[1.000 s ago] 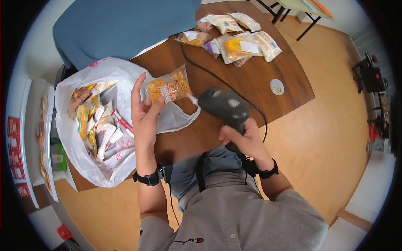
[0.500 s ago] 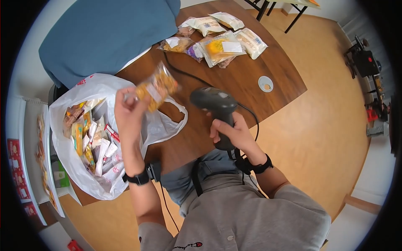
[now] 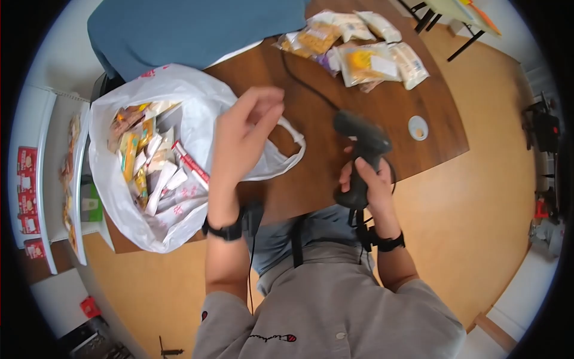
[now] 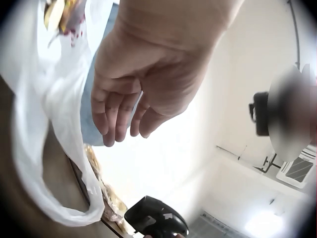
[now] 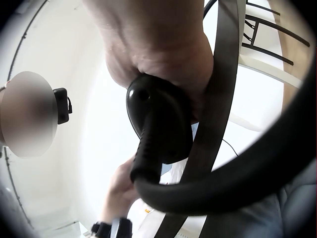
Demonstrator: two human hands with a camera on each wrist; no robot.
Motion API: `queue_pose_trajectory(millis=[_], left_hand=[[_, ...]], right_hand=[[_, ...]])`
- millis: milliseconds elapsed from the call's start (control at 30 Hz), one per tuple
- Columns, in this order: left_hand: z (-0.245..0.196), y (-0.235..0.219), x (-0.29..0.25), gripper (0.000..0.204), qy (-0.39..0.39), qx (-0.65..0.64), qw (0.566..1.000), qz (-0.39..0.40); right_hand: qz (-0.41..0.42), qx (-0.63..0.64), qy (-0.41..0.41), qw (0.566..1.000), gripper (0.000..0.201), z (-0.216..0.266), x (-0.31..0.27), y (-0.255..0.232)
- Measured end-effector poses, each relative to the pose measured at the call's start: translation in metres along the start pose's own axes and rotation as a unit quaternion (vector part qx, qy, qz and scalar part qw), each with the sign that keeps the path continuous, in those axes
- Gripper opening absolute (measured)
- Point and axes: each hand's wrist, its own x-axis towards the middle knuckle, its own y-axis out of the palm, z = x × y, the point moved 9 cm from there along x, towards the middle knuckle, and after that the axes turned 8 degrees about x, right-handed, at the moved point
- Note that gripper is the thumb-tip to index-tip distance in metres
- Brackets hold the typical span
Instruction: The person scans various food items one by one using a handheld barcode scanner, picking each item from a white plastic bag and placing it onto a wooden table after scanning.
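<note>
In the head view my left hand (image 3: pixel 240 140) holds nothing, its fingers loosely bent in the air by the right side of a white plastic bag (image 3: pixel 200 90). The left wrist view shows the same hand (image 4: pixel 153 74) with its fingers hanging down. My right hand (image 3: pixel 378 184) grips the handle of a black handheld barcode scanner (image 3: pixel 372 143), upright over the table's front edge. Its thick cord (image 5: pixel 218 191) fills much of the right wrist view. A clear packet of orange-brown snacks (image 3: pixel 318 37) lies on the pile at the back.
Inside the bag are several wrapped snacks and a red-and-white stick packet (image 3: pixel 190 164). The packet pile includes a pack with a yellow print (image 3: pixel 362 61). A small round white disc (image 3: pixel 418 128) lies on the brown table (image 3: pixel 263 75). A blue cloth (image 3: pixel 191 30) hangs behind, shelves (image 3: pixel 63 161) stand left.
My left hand has let go of the snack packet, now on the back pile, and come back toward the bag. The right hand keeps the scanner, now turned more upright.
</note>
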Motion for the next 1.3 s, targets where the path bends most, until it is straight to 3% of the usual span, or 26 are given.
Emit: queue_pose_trajectory(millis=[33,100,133,167,233,333,433,467,567,667,800,867,900,933,1033,1067,1167,1300], left_hand=[[0.003,-0.017,-0.022,0.017,-0.006,0.008,1.0,0.004],[0.036,-0.076,-0.068,0.014,-0.132,0.106,0.983,-0.072],[0.036,-0.104,-0.084,0.015,-0.105,0.193,0.966,-0.138],[0.041,-0.127,-0.101,0.015,-0.162,0.234,0.943,-0.171],[0.055,-0.144,-0.12,0.015,-0.191,0.271,0.927,-0.174],[0.062,-0.135,-0.121,0.021,-0.213,0.352,0.893,-0.18],[0.067,-0.105,-0.108,0.032,-0.296,0.383,0.866,-0.126],[0.072,-0.103,-0.108,0.032,-0.292,0.38,0.869,-0.122],[0.065,-0.107,-0.11,0.031,-0.181,0.44,0.861,-0.176],[0.072,-0.116,-0.123,0.035,-0.264,0.378,0.865,-0.195],[0.102,-0.129,-0.138,0.03,-0.301,0.239,0.903,-0.191],[0.097,-0.139,-0.143,0.022,-0.207,0.078,0.939,-0.264],[0.085,-0.14,-0.14,0.013,-0.143,0.105,0.945,-0.276],[0.085,-0.139,-0.142,0.013,-0.143,0.106,0.945,-0.273],[0.044,-0.094,-0.117,0.025,-0.166,0.127,0.962,-0.175],[0.049,-0.074,-0.109,0.024,-0.145,0.065,0.975,-0.157],[0.052,-0.036,-0.087,0.017,-0.135,0.048,0.976,-0.164],[0.052,-0.018,-0.07,0.014,-0.106,0.026,0.979,-0.172]], right_hand=[[0.005,-0.004,-0.001,1.0,0.031,0.001,0.001,0.001],[0.005,-0.015,-0.004,1.0,0.029,0.004,0.001,0.003],[-0.004,-0.004,-0.001,1.0,0.029,0.002,0.002,0.001],[0.003,-0.01,-0.003,1.0,0.029,0.002,0.003,0.001],[0.014,-0.016,-0.01,1.0,0.028,0.004,0.003,0.004],[0.014,-0.006,-0.019,1.0,0.027,0.004,0.003,0.003],[0.013,0.01,-0.023,1.0,0.026,0.001,0.001,-0.001],[0.008,0.008,-0.026,1.0,0.026,0.002,0.0,-0.002],[0.015,0.023,-0.017,0.999,0.026,0.001,-0.001,-0.001],[0.028,0.024,-0.013,0.999,0.027,0.001,0.0,-0.001],[0.045,0.031,-0.011,0.998,0.028,0.001,0.001,0.002],[0.034,0.033,-0.005,0.999,0.028,0.001,0.0,0.0],[0.036,0.033,-0.002,0.999,0.027,0.0,0.001,0.0],[0.041,0.033,0.002,0.999,0.027,-0.001,0.001,0.001],[0.037,0.0,0.017,0.999,0.035,0.0,0.002,0.003],[0.046,0.0,0.021,0.999,0.035,-0.002,0.003,0.005],[0.046,-0.023,0.003,0.999,0.032,0.001,0.002,0.006],[0.04,-0.07,0.015,0.997,0.024,0.001,-0.004,0.016]])
